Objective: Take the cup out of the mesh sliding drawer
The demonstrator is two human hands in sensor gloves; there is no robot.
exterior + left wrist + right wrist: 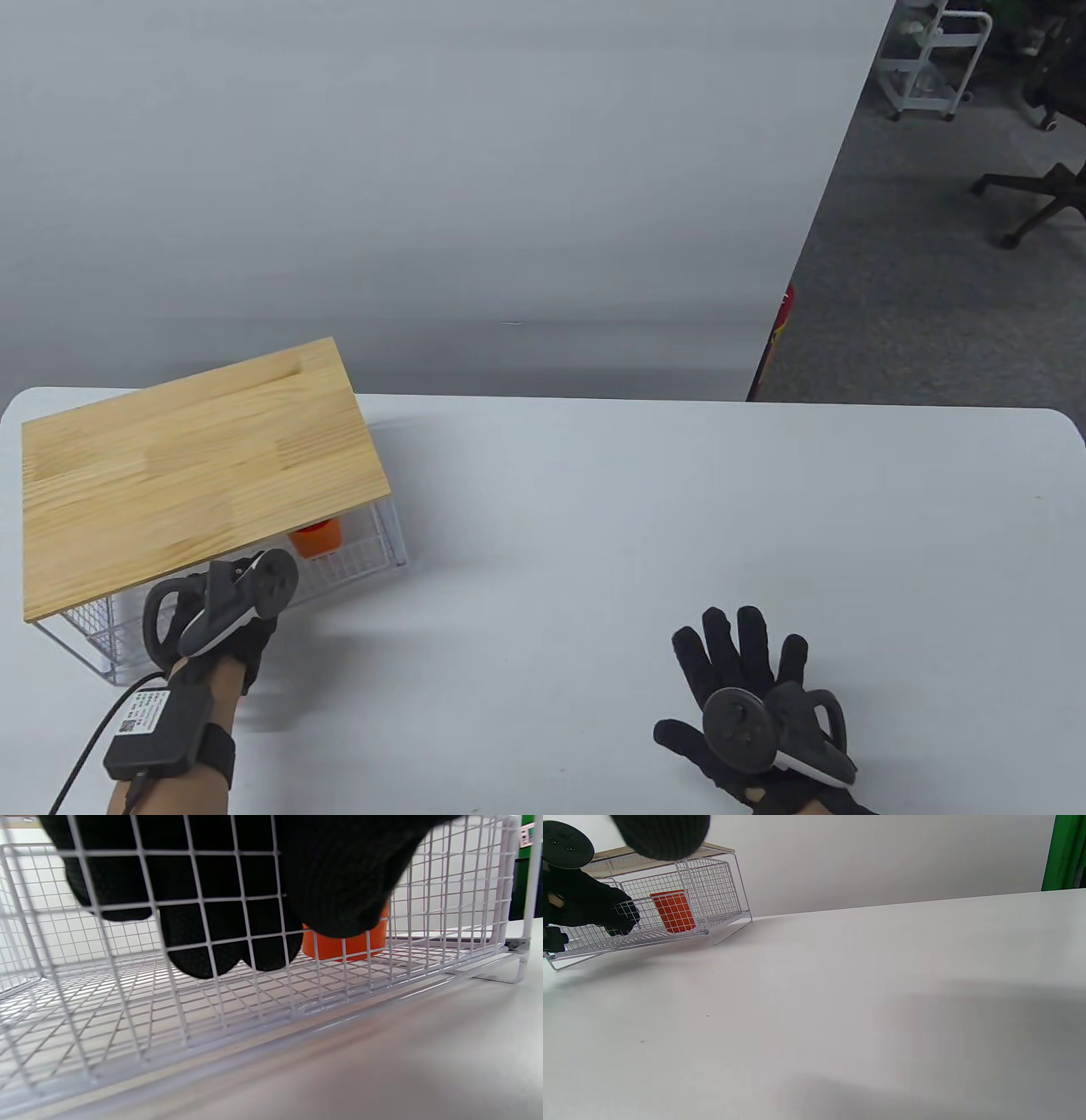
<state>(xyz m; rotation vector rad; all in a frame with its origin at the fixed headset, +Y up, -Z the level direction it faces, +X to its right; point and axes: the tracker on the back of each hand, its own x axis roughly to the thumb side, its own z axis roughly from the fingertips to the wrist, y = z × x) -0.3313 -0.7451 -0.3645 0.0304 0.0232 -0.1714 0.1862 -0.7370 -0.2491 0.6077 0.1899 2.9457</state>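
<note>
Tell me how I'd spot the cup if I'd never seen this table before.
Find the wooden board at the table's left end; under it sits a white wire mesh drawer. The cup stands inside the drawer, near its right end, just beyond the left hand at the drawer's front. It is the only bright orange thing among white, wood and black.

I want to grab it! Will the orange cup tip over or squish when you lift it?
The orange cup looks like stiff plastic, so it probably won't squish. It seems small and light, so a bump might tip it. The left hand grips the mesh drawer.
</note>
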